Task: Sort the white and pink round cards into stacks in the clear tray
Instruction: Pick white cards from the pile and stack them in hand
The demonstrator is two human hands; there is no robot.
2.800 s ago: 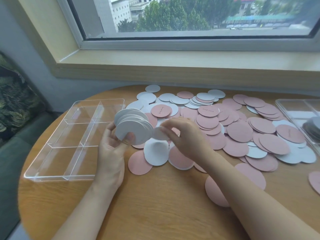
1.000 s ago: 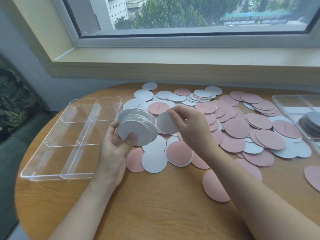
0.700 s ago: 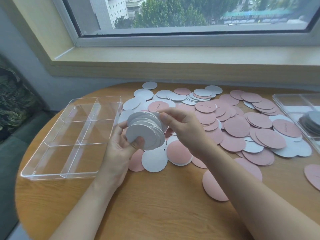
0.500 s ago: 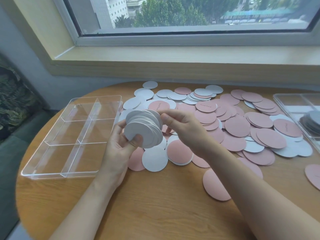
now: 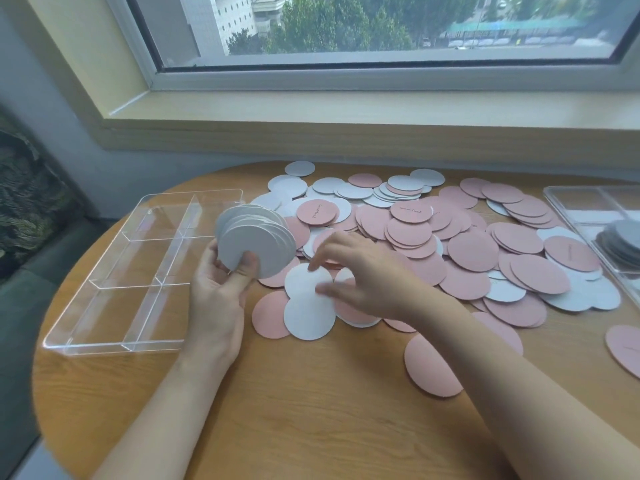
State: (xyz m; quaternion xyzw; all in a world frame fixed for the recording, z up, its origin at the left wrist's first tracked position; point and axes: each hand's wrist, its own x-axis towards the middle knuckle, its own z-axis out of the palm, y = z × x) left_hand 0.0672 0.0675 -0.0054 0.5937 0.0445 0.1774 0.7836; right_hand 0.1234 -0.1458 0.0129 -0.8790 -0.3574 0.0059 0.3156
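The right hand (image 5: 363,275) has left the stack and come down to the worktop (image 5: 311,410), its fingers (image 5: 320,261) spread narrow on 1 loose white card (image 5: 308,306): another pickup begins. The left hand (image 5: 221,289) grips the fanned white stack (image 5: 256,244) beside the empty clear tray (image 5: 114,344).

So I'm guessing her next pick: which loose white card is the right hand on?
The upper white card of the two overlapping ones nearest the table's front edge; the right hand's fingertips touch it, beside the left hand's stack.
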